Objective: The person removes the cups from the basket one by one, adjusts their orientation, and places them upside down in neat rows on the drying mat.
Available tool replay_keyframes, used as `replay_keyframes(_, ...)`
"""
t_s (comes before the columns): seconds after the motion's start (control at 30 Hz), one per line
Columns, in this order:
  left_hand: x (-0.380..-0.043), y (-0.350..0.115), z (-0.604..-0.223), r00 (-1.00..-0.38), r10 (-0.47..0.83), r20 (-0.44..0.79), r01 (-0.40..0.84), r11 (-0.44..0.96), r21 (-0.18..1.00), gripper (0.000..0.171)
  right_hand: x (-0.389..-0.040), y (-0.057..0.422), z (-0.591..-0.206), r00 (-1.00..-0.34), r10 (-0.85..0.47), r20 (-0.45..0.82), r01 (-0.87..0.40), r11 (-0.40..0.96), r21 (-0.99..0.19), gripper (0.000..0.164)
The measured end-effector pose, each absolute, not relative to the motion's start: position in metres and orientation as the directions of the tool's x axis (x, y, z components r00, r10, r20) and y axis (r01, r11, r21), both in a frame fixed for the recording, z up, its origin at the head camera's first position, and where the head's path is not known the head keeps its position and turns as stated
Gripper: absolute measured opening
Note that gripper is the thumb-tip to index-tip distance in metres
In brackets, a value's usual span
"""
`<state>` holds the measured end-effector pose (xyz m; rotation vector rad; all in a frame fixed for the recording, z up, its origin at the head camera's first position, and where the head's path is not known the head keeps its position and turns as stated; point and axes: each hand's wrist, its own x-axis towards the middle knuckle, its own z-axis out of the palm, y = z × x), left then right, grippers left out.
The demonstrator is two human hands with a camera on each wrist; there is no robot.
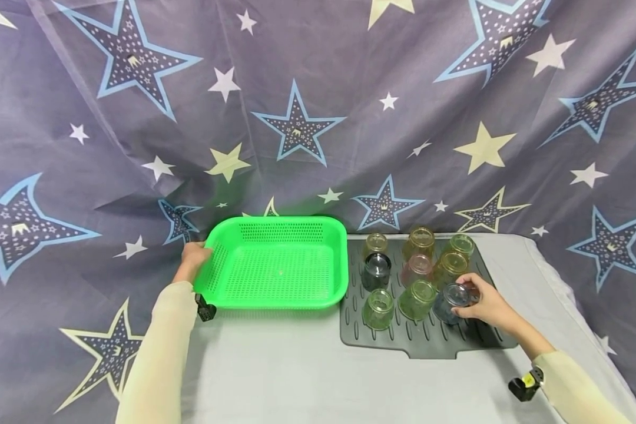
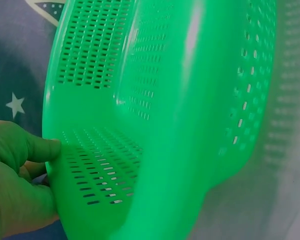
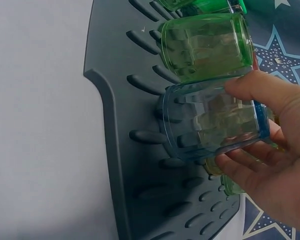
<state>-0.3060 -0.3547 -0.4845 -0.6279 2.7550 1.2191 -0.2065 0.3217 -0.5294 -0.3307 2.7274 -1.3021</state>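
A bright green perforated plastic basket (image 1: 281,303) stands on the left of the table with nothing in it. At its left rim my left hand (image 1: 195,254) pinches the edge; the left wrist view shows the thumb (image 2: 44,149) inside and fingers behind the rim. On the right, my right hand (image 1: 484,303) grips an upturned blue glass (image 3: 210,122) near its base, thumb on one side and fingers on the other. That glass is at the front right corner of a dark grey ridged drying mat (image 1: 429,347). Close beside it stands a green glass (image 3: 205,47).
Several other upturned glasses share the mat, among them a dark glass (image 1: 377,271), a pink glass (image 1: 417,270) and an amber glass (image 1: 421,242). A star-patterned curtain (image 1: 297,47) hangs behind the white-covered table (image 1: 275,371).
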Motion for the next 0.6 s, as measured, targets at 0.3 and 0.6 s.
replay_keyframes(0.3, -0.310, -0.368, -0.490, -0.887, -0.296, -0.354, -0.457, 0.458, 0.763, 0.057, -0.208, 0.321, -0.529, -0.969, -0.246, -0.014, -0.142, 0.606, -0.783, 0.063)
replay_keyframes(0.6, -0.315, -0.384, -0.473, -0.882, -0.188, -0.431, -0.462, 0.521, 0.717, 0.019, -0.209, 0.323, -0.528, -0.966, -0.258, -0.012, -0.150, 0.601, -0.785, 0.062)
